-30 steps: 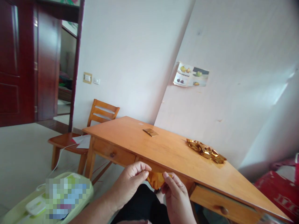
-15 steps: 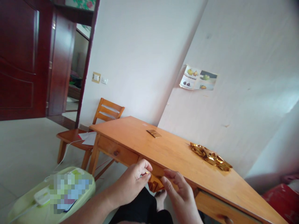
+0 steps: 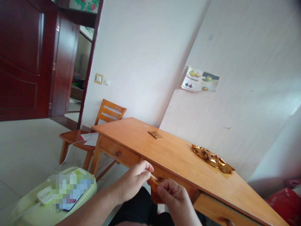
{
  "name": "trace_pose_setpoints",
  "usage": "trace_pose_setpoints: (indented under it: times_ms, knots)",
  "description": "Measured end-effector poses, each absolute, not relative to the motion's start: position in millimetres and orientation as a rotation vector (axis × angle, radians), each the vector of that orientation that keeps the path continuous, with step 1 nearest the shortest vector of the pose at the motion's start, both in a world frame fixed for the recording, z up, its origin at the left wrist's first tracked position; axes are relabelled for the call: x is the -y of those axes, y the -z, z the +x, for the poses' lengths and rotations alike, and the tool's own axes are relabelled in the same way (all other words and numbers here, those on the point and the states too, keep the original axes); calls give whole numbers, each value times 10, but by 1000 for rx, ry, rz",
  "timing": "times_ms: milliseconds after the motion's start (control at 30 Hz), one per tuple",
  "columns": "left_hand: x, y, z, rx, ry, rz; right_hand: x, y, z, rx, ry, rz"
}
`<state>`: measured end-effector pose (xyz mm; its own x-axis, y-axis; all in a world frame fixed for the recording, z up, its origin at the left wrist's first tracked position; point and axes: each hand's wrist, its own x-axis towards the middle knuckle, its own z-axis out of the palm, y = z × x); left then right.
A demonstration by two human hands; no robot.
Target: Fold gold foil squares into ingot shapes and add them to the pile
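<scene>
Over my lap, in front of the table [image 3: 131, 138], I hold a sheet of shiny gold foil paper [image 3: 154, 193] that is partly folded. My left hand [image 3: 135, 179] pinches its upper left edge between thumb and fingers. Lower and to the right, my right hand [image 3: 175, 197] grips the other side, the thumb lying along the fold. Farther back on the tabletop is a flat stack of gold paper [image 3: 155, 135]. At the right a row of folded gold foil pieces [image 3: 213, 159] rests on the wood.
A wooden chair [image 3: 110, 113] with papers stands beyond the table's left end. A pale green stool [image 3: 30, 210] at lower left bears a white device with a cable and blurred items. A red object [image 3: 282, 204] is at far right.
My right hand has moved slightly left and closed its fingers on the foil, which now hangs as a narrower fold. My left hand stays nearly in place.
</scene>
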<state>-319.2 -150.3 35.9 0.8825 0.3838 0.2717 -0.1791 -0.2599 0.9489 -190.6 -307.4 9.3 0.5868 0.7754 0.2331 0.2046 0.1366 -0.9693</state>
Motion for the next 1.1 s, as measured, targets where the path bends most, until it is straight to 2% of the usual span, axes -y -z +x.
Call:
trace_pose_setpoints:
  times_ms: [200,467,833,1100]
  knots:
    - [1540,-299,-3169,-124,-500,1543,3089,7,-1831,863,-571,-1377]
    - [1569,-213,-3154,-184,-592,1669,3085,7,-1894,883,-609,-1350]
    - [1618,-265,-3161,-169,-554,1490,3086,60,-1894,792,-641,-1337]
    - [1604,-192,-3146,-179,-562,1605,3117,-16,-1952,783,-704,-1366]
